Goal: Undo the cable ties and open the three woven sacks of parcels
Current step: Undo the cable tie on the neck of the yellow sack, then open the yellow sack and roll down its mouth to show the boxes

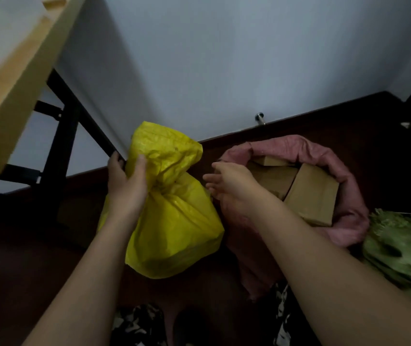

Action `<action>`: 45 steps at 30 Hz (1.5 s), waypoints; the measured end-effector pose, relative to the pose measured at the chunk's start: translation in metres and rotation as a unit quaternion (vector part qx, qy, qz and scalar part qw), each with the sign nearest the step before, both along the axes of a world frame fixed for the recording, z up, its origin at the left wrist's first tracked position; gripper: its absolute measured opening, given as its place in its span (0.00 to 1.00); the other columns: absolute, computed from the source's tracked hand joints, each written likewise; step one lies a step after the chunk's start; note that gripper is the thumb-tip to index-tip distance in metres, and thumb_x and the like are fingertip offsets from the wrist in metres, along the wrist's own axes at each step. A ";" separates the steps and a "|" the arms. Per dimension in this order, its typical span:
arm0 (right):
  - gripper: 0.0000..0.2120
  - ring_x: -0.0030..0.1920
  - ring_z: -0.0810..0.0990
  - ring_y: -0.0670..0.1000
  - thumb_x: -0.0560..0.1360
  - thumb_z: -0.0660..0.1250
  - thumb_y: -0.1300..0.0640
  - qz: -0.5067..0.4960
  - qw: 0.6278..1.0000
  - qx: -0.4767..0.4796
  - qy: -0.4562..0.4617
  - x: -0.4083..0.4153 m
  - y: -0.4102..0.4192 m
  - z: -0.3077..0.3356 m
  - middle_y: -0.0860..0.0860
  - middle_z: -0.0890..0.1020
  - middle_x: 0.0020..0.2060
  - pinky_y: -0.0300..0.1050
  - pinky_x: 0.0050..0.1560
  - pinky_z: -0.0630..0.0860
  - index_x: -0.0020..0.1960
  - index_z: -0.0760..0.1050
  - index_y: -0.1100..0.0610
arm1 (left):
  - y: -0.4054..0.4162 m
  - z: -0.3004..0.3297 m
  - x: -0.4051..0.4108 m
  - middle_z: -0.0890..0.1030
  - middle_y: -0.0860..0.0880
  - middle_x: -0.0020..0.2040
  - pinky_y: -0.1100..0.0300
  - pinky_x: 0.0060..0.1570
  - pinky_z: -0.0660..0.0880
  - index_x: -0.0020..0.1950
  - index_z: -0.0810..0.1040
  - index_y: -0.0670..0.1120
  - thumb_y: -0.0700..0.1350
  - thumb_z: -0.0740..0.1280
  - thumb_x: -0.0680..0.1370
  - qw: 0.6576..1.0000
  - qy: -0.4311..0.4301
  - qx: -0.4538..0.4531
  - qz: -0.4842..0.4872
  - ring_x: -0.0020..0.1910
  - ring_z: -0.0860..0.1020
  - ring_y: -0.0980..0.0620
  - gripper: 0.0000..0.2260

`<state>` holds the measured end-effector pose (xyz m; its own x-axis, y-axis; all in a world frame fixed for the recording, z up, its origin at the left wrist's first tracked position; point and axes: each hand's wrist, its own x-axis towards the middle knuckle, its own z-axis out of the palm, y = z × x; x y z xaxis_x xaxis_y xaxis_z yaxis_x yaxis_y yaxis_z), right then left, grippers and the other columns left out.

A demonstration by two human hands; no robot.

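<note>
One left hand (127, 186) clutches the yellow sack (174, 221)'s cinched neck; the right hand (231, 188) hovers beside it.

Dim, muted light — the floor (49, 258) sinks almost to black while the wall (224, 58) shows a soft grey. Wide-angle bending at the edges, the worktop (12, 71) upper left smeared and overbright — detail soft throughout.

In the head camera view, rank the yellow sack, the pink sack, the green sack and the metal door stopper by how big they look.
1. pink sack and yellow sack: alike in apparent size, so not ranked apart.
2. green sack: cut off by the frame edge, so its place is unsure.
3. metal door stopper: clearly smallest.
</note>
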<state>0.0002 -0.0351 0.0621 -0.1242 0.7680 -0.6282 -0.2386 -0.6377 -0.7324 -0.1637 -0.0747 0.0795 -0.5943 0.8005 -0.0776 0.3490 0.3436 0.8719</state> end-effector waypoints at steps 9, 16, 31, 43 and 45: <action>0.28 0.57 0.78 0.62 0.77 0.56 0.35 0.059 0.994 -0.053 0.078 -0.010 0.018 0.001 0.60 0.72 0.63 0.63 0.57 0.76 0.71 0.63 0.50 | 0.019 0.003 -0.010 0.76 0.41 0.48 0.58 0.37 0.66 0.43 0.75 0.41 0.50 0.55 0.81 0.996 -0.072 -0.039 0.029 0.45 0.75 0.46 0.16; 0.11 0.57 0.78 0.58 0.75 0.67 0.46 0.077 0.995 -0.022 0.066 -0.009 0.023 -0.003 0.58 0.77 0.59 0.59 0.53 0.79 0.51 0.73 0.52 | 0.000 -0.003 -0.016 0.82 0.48 0.45 0.60 0.40 0.73 0.49 0.78 0.53 0.49 0.77 0.56 0.963 -0.100 -0.180 -0.177 0.41 0.79 0.49 0.23; 0.22 0.48 0.77 0.54 0.61 0.64 0.58 0.228 0.970 0.088 0.008 -0.011 0.022 0.005 0.53 0.77 0.49 0.56 0.52 0.77 0.55 0.73 0.48 | 0.003 0.006 -0.012 0.83 0.42 0.42 0.54 0.30 0.80 0.56 0.79 0.42 0.36 0.62 0.77 0.913 -0.378 -0.139 -0.064 0.35 0.83 0.47 0.10; 0.10 0.50 0.81 0.61 0.69 0.69 0.55 0.096 0.911 0.183 -0.357 0.015 0.026 0.016 0.60 0.81 0.44 0.56 0.54 0.79 0.43 0.79 0.63 | -0.029 0.031 -0.069 0.83 0.48 0.47 0.63 0.36 0.78 0.53 0.78 0.45 0.45 0.55 0.81 0.933 -0.312 0.094 0.156 0.45 0.82 0.52 0.12; 0.09 0.43 0.81 0.62 0.69 0.69 0.64 0.041 0.951 0.172 -0.253 0.019 0.026 0.020 0.59 0.77 0.36 0.60 0.50 0.80 0.33 0.71 0.57 | -0.031 0.033 -0.070 0.81 0.48 0.53 0.58 0.41 0.79 0.62 0.75 0.48 0.55 0.66 0.74 0.936 -0.316 0.073 0.137 0.49 0.81 0.49 0.19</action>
<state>0.0189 -0.0095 0.0820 0.0597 0.9395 -0.3374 0.2395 -0.3416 -0.9088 -0.2336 -0.1053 0.1122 -0.6512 0.6543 -0.3844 -0.3351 0.2065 0.9193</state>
